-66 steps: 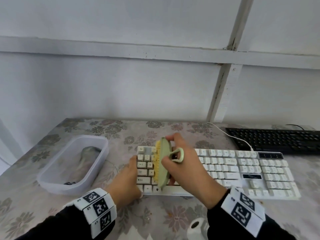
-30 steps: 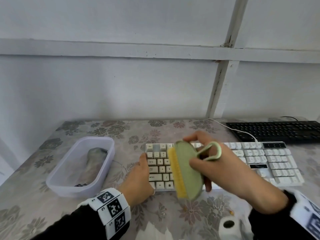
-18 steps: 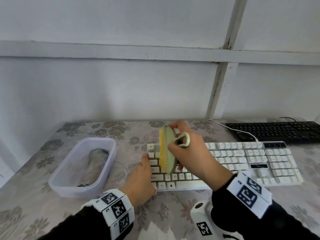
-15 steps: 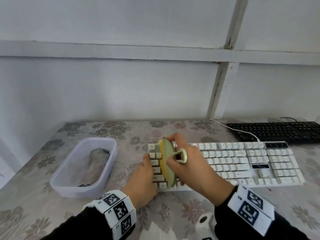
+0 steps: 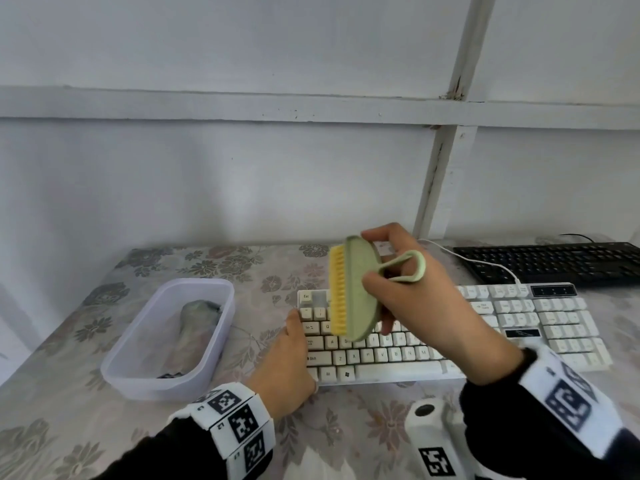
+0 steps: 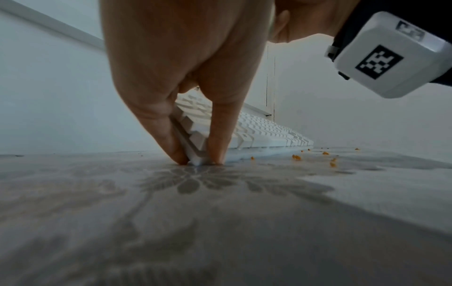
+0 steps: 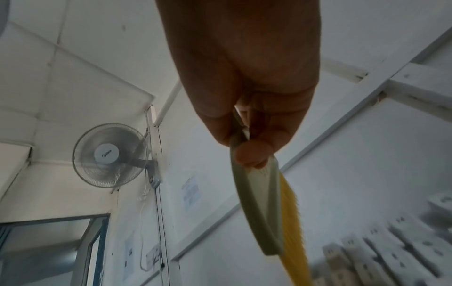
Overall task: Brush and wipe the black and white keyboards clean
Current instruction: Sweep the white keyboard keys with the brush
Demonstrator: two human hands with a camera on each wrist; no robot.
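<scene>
The right hand point(image 5: 422, 299) grips a green brush point(image 5: 360, 289) by its back, fingers curled round the oval body with the looped handle standing out over the knuckles; the brush is lifted clear of the keys and turned on edge, its yellow bristles point(image 5: 337, 292) facing left, above the upper left part of the white keyboard point(image 5: 485, 327). In the right wrist view the fingertips point(image 7: 252, 154) pinch the near end of the brush and the bristles hang blurred over the keys. The left hand point(image 5: 287, 368) holds the white keyboard at its near left corner: in the left wrist view two fingers point(image 6: 220, 127) reach down to the cloth on either side of that corner, touching it. Small orange crumbs point(image 6: 297, 157) lie on the flowered tablecloth point(image 5: 69, 410) just before the keyboard's front edge. To the left, apart from the keyboard, stands a translucent plastic tub point(image 5: 138, 372) with a greyish cloth point(image 5: 194, 327) lying in it. The black keyboard point(image 5: 554, 261) lies behind the white one at the far right, near the wall, and a white cable point(image 5: 485, 263) runs from the white keyboard back past it.
</scene>
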